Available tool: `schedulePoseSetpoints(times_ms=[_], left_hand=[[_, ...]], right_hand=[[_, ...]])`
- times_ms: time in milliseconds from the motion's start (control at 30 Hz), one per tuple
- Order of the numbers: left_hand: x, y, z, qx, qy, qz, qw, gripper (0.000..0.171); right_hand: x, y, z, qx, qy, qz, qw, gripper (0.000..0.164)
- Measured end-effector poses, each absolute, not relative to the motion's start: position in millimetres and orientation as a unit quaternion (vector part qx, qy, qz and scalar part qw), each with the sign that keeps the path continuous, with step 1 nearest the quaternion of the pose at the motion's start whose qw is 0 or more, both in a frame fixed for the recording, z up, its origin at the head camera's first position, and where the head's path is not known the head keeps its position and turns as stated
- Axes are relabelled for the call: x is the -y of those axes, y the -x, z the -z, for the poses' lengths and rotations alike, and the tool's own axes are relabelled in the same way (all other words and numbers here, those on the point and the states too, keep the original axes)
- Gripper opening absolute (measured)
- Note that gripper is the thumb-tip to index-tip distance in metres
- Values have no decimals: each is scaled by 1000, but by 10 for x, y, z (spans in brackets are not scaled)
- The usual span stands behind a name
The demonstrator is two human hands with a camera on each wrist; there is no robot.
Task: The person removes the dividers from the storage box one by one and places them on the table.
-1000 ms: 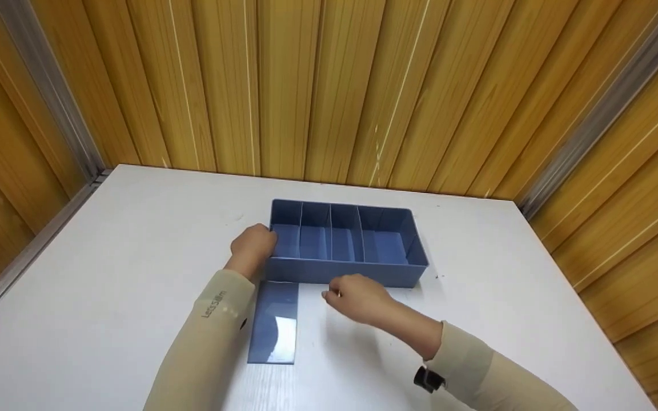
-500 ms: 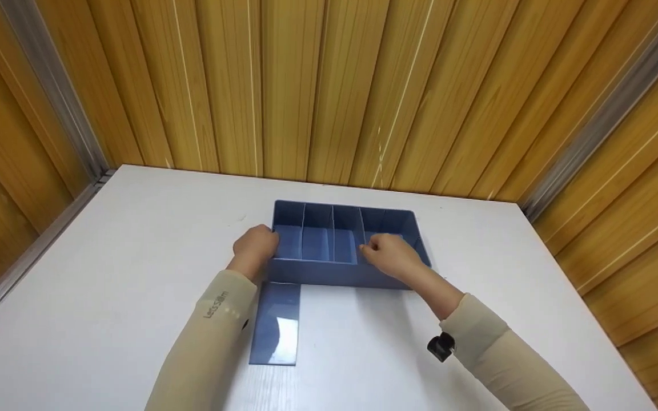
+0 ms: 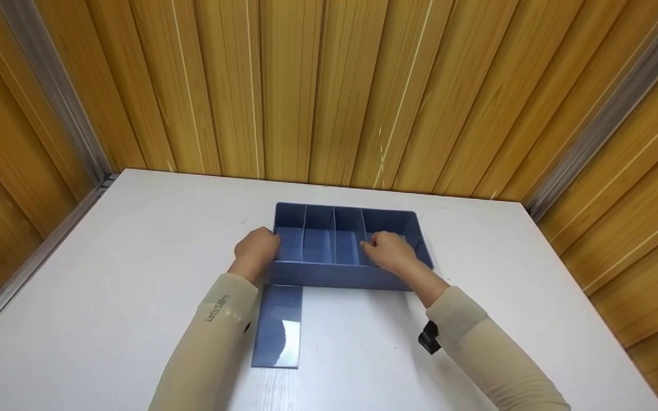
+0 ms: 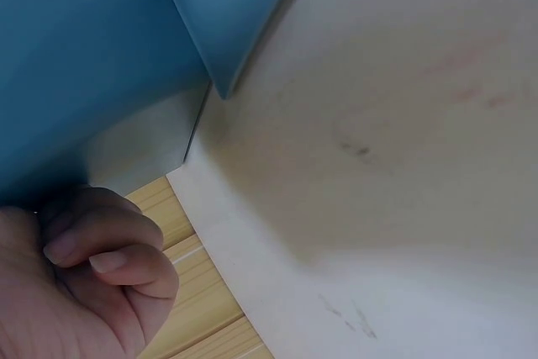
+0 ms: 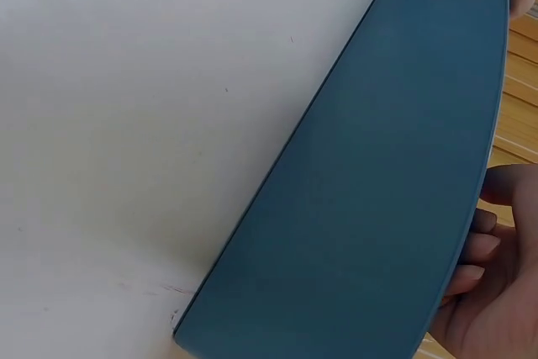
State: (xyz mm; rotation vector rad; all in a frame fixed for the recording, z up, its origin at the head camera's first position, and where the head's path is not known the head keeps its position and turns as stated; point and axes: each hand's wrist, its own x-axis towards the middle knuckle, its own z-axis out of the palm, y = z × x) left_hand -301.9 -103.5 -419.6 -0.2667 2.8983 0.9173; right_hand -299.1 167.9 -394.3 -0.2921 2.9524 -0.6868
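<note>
A blue storage box with upright dividers stands on the white table. My left hand grips its left end wall; curled fingers show beside the box in the left wrist view. Over the right-hand compartment, my right hand pinches the rightmost divider between thumb and fingers. The right wrist view shows the box's front wall hiding part of that hand, its fingers curled behind the rim. In front of the box's left part lies a loose flat blue panel, glossy with reflected light.
The white table runs back to a yellow wood-patterned wall. Metal posts stand at the corners. A small black device is strapped at the right sleeve.
My right hand has moved up and to the right, from in front of the box to the rightmost divider, and taken hold there. The left hand stays on the box's left end.
</note>
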Motion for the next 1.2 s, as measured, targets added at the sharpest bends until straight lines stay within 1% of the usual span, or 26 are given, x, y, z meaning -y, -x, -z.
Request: schedulePoseSetpoints(times_ms=[467, 900, 1200], left_hand=[[1032, 3014, 4210, -945, 83, -315, 39, 43], [1043, 3012, 4196, -948, 84, -303, 48, 46], [1047, 3024, 4207, -949, 80, -302, 43, 45]], right_hand=[[-1618, 3039, 4032, -972, 82, 211, 56, 36], [-1586, 3041, 4044, -976, 93, 191, 48, 34], [-1599, 3034, 4025, -972, 101, 204, 48, 36]])
